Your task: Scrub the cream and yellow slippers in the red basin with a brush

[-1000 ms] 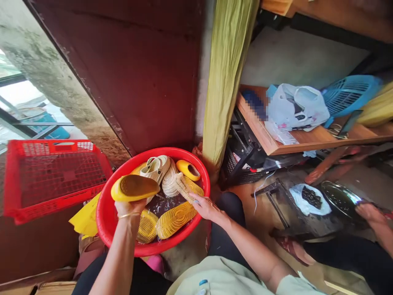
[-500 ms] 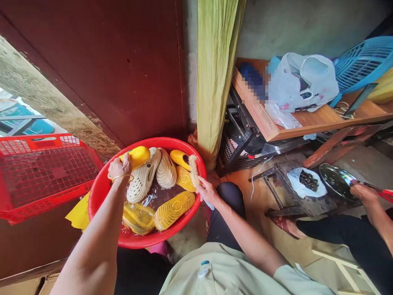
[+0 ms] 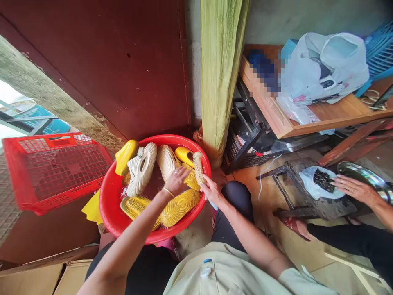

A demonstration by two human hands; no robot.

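The right hand (image 3: 211,191) has its grip closed round a pale-bristled brush (image 3: 199,169), raised at the right edge of a round red plastic basin (image 3: 108,205). The left hand (image 3: 175,183) is released, fingers spread above yellow ridged soles (image 3: 180,208) (whether it touches them, I cannot tell). In the basin, which holds dark water, a cream perforated clog (image 3: 141,170) tilts beside a yellow clog (image 3: 126,157) at the far-left edge; a cream ridged sole (image 3: 166,162) and another yellow clog (image 3: 184,155) lie towards the far edge.

Left of the basin is a red latticed plastic crate (image 3: 63,170). At right, a wooden desk (image 3: 285,128) carries a white plastic carrier bag (image 3: 325,69) and a clear packet (image 3: 302,113), its print too small to read. Below, a small white bag (image 3: 307,180) of dark pieces (image 3: 323,180) sits beside a shiny metal bowl (image 3: 360,171), another person's hand (image 3: 354,189) over it.
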